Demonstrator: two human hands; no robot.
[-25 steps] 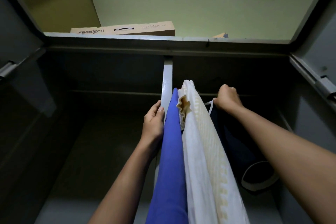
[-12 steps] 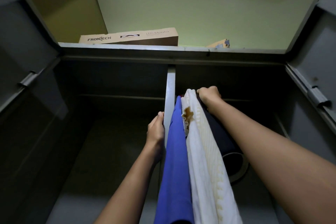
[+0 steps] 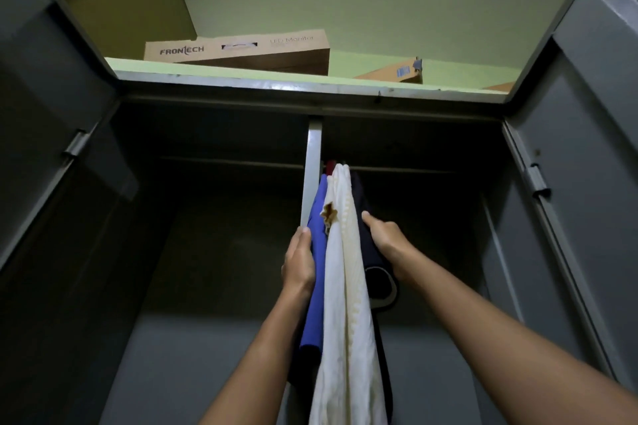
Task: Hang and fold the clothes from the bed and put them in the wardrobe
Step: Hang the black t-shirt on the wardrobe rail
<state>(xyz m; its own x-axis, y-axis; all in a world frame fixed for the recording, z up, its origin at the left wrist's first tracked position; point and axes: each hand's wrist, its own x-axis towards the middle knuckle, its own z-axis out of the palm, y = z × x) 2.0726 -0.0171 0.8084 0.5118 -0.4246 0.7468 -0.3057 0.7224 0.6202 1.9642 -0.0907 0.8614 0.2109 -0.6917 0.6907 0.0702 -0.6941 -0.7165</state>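
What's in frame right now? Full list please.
wardrobe: 1, grey, fills the view
doors: 2, grey, open at left and right
divider: 1, light grey, upright at centre
FRONTECH box: 1, brown cardboard, on the wardrobe top
smaller box: 1, brown, on the top, further right
blue garment: 1, hanging just right of the divider
white garment: 1, cream-white, between blue and dark
dark garment: 1, navy-black, rightmost
red item: 1, behind the garment tops, unidentifiable
left hand: 1, flat against the blue garment
right hand: 1, on the dark garment, fingers hidden
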